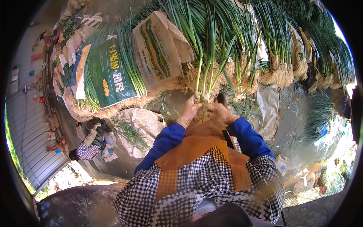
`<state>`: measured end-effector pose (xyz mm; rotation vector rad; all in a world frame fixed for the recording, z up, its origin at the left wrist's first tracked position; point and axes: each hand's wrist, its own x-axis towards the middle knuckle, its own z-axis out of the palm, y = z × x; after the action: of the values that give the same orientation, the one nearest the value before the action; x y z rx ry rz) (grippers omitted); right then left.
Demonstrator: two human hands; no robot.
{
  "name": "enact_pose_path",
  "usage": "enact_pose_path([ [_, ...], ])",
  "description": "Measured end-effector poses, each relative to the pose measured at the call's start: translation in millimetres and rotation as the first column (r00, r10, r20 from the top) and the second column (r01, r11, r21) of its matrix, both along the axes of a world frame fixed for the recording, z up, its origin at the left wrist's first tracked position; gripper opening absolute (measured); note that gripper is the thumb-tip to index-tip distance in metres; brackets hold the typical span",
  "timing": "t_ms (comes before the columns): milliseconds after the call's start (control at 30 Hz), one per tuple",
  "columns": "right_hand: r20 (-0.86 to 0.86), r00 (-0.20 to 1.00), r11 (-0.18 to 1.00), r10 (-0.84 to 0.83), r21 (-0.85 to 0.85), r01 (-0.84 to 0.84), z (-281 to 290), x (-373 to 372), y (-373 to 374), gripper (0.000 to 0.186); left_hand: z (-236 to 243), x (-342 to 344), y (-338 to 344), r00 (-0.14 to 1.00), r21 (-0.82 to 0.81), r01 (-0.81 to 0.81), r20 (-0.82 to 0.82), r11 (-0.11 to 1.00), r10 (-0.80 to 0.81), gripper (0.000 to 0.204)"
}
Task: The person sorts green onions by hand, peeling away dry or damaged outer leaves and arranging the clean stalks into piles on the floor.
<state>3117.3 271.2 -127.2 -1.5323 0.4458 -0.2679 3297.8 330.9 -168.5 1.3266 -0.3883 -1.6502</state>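
Note:
My left hand (191,110) is closed around the pale lower stems of a few spring onions (204,77), whose green leaves point away from me. Their brown, stringy roots (204,109) hang between my hands. Close beside it, my right hand (224,113) is curled at the root end. A short dark piece (221,98) sticks up next to its fingers; I cannot make out what it is. An orange-brown apron (193,151) covers my front below the hands. Just beyond lies a long heap of spring onions (272,36) with roots toward me.
A green printed sack (113,73) and a beige printed sack (160,51) lie over the heap at left. Pale sacking (140,126) and loose leaves lie on the ground. Another person (90,143) crouches at lower left. More spring onions (318,113) lie at right.

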Motion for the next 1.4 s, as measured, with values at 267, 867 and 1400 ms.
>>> enact_pose_path([
  [267, -0.549, 0.781, 0.955, -0.297, -0.189, 0.230, -52, -58, 0, 0.047, 8, 10, -19, 0.935, 0.094, 0.249, -0.281, 0.964, -0.214, 0.031],
  [867, -0.473, 0.469, 0.363, -0.746, 0.302, 0.882, -71, -16, -19, 0.023, 42, -1, -39, 0.898, 0.244, 0.118, -0.439, 0.963, 0.002, 0.023],
  [1400, -0.626, 0.636, 0.844, -0.452, -0.068, 0.532, -78, -74, -87, 0.036, 48, -35, -52, 0.759, 0.346, 0.206, -0.647, 0.915, 0.074, 0.025],
])
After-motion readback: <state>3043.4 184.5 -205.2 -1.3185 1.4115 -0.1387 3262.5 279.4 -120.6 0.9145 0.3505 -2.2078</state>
